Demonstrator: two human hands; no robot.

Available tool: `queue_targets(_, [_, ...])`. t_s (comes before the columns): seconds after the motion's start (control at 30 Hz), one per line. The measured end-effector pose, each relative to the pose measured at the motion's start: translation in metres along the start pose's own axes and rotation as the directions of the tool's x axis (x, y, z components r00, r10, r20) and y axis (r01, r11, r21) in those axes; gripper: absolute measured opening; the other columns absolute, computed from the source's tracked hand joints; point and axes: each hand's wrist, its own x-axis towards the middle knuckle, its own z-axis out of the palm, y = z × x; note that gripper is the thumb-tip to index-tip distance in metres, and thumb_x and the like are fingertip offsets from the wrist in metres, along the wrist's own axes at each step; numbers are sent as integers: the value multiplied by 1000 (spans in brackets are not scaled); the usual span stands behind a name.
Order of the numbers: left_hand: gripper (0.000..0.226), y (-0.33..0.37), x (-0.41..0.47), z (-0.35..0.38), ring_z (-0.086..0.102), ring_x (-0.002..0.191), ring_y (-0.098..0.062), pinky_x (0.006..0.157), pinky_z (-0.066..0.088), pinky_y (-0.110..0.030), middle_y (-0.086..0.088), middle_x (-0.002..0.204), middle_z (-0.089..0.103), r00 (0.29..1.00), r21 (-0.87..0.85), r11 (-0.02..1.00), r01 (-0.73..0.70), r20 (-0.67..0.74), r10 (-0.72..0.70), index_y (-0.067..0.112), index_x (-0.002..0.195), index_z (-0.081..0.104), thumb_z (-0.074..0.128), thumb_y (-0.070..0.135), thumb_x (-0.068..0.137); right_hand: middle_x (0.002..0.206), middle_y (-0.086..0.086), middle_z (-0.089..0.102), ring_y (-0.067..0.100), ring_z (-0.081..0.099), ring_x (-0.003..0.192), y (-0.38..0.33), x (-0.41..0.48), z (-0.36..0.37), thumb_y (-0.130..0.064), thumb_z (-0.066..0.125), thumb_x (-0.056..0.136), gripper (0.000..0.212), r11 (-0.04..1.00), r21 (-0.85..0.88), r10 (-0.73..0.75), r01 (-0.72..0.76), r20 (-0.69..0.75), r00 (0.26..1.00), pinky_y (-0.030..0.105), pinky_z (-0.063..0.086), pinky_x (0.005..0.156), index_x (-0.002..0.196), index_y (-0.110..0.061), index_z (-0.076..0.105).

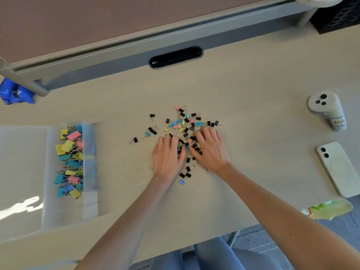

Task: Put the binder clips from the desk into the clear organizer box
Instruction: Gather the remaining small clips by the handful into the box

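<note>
A: So, where's the pile?

B: Small binder clips (185, 123) are scattered mid-frame on the light desk (253, 84), mostly black with some blue, pink and yellow. A few strays lie left of the main heap, and a few more sit toward the bottom between the wrists.

A: Hands?

B: Both are palm-down on the heap. Left hand (167, 154) sits on the lower-left part of it, right hand (210, 149) on the lower-right, fingers spread and slightly curled over the clips. The two hands are close together, with clips showing in the gap between them.

A: Gripping anything?

B: Can't tell. The palms hide what's underneath, so I can't say whether either hand has pinched a clip or just rests on them.

A: Box?

B: Clear organizer box (89, 191) is at the left of frame, well apart from the heap. One compartment, against its right wall, holds larger clips in yellow, pink, teal and blue.

A: Other stuff?

B: White controller (325, 108) upper right, pale phone (339, 168) face-down at the right edge, blue object (13, 92) upper left, and a dark oval cable slot (175, 57) top centre.
</note>
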Motion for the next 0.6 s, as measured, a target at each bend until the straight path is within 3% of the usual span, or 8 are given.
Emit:
queue_targets(0.37, [21, 4, 2, 0, 47, 67, -16, 44, 43, -33, -2, 91, 48, 997, -27, 997, 71, -42, -72, 11, 87, 52, 40, 26, 96, 91, 3, 52, 19, 45, 83, -8, 12, 0, -35, 48, 89, 25, 996, 85, 27, -20, -87, 996, 27, 42, 61, 87, -10, 52])
queue_targets(0.5, [24, 3, 4, -1, 45, 55, -13, 39, 37, -28, 1, 78, 51, 994, -85, 994, 70, -77, -77, 13, 82, 53, 39, 24, 98, 81, 2, 52, 19, 46, 77, -6, 13, 3, -27, 49, 91, 18, 995, 91, -23, 35, -132, 991, 29, 44, 58, 81, -11, 51])
queue_targets(0.6, [22, -1, 12, -1, 39, 46, -11, 37, 24, -22, 4, 62, 50, 990, -114, 992, 48, -127, -62, 13, 77, 54, 46, 19, 96, 71, 0, 54, 17, 48, 70, -6, 16, 7, -22, 48, 94, 20, 994, 82, -52, 67, -176, 983, 27, 43, 52, 77, -13, 53])
